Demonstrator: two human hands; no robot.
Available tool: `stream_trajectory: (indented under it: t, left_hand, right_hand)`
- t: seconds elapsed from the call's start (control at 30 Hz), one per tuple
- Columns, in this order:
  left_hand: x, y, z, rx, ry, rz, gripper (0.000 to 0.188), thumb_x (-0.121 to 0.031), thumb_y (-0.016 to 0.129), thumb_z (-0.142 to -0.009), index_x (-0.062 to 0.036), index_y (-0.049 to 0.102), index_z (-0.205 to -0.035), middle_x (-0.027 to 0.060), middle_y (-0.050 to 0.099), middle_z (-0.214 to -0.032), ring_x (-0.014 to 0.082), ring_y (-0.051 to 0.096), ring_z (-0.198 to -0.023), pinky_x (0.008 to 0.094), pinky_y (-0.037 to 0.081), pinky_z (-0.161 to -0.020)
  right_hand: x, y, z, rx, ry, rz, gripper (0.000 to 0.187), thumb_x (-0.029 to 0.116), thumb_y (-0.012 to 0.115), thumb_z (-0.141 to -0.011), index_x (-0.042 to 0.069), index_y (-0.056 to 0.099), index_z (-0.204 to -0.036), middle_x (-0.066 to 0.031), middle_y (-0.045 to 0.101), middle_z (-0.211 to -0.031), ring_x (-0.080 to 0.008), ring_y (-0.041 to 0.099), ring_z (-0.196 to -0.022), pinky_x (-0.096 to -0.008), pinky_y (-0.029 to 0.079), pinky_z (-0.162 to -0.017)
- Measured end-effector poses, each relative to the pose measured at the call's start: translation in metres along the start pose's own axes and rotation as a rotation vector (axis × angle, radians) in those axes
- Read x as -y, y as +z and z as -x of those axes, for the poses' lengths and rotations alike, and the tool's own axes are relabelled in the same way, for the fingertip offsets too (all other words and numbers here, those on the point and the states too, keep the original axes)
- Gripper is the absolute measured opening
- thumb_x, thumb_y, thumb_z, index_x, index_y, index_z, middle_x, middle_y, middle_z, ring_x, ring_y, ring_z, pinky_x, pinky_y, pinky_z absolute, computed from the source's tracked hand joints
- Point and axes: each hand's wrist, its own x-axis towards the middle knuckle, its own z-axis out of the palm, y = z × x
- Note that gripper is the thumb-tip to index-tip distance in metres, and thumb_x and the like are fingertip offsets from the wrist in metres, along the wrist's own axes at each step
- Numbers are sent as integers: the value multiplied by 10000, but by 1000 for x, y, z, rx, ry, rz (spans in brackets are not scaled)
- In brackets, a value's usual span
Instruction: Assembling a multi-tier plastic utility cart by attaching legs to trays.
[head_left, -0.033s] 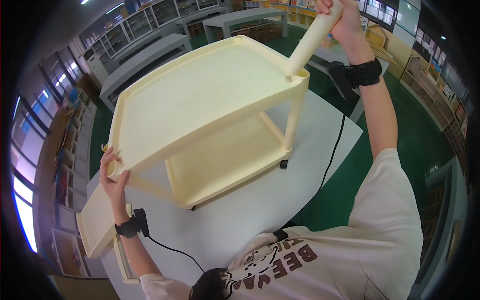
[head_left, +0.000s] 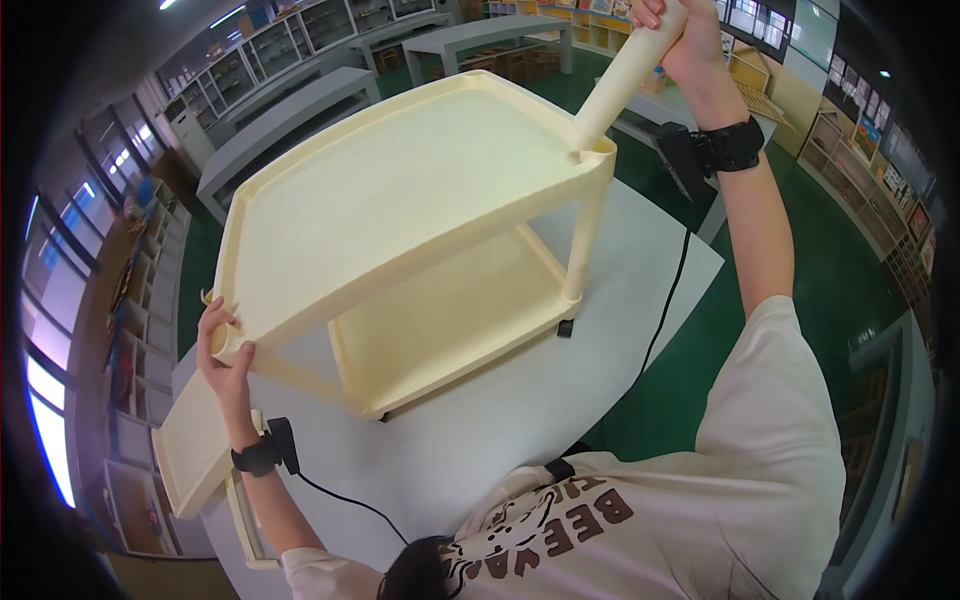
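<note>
A cream plastic cart stands on the table, with an upper tray (head_left: 400,190) over a lower tray (head_left: 450,315) and posts (head_left: 583,245) between them. My left hand (head_left: 226,350) is closed around the round socket at the upper tray's near-left corner. Raised at the far right, my right hand (head_left: 690,45) is wrapped round the upper part of a cream tube (head_left: 630,85). The tube leans up and to the right, its lower end at the tray's right corner socket; how deep it sits there I cannot tell. Small black casters (head_left: 566,328) show under the lower tray.
Another cream tray (head_left: 195,440) and a cream frame piece (head_left: 248,525) lie at the left edge of the white table (head_left: 450,450). A black cable (head_left: 660,335) crosses the table's right side; another (head_left: 350,505) runs from my left wrist strap. Grey tables (head_left: 290,120) stand beyond.
</note>
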Motion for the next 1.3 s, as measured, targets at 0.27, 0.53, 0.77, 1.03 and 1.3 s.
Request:
stream_trajectory:
  t: [0.27,0.53,0.77,1.03,1.3]
  left_hand:
    - [2,21,-3,-277,9,24,190,-153,517,-737,20,510,-818,183,523,-1016,241,456,-1000,339,285,-904]
    - [6,25,-1,-352,-45,103,192,-129,485,-752,26,513,-862,193,506,-1042,239,455,-1008,344,297,-899]
    - [-5,31,0,-384,-61,129,180,-133,486,-748,23,502,-835,180,505,-1008,255,439,-1017,361,282,-907]
    - [-4,24,0,-360,-30,95,208,-163,510,-707,16,495,-811,128,495,-882,267,435,-1019,381,281,-898]
    - [-1,21,1,-363,-3,95,221,-172,514,-694,13,500,-814,107,483,-845,292,429,-1025,401,281,-897]
  right_hand:
    - [5,-17,0,35,71,39,146,149,540,-709,105,420,-638,-4,368,-486,-112,373,-394,-232,326,-398]
    - [3,-18,-4,15,91,87,138,157,567,-710,119,435,-701,3,383,-495,-109,386,-405,-236,343,-431]
    - [0,-25,-10,115,114,46,99,116,539,-718,80,451,-690,-12,397,-493,-118,397,-407,-237,339,-408]
    - [-1,-10,-12,224,162,21,77,95,532,-722,69,463,-699,-16,416,-495,-114,416,-410,-223,355,-420]
    - [-9,-3,-19,256,187,11,110,86,550,-705,84,446,-673,-8,418,-496,-104,413,-403,-220,349,-405]
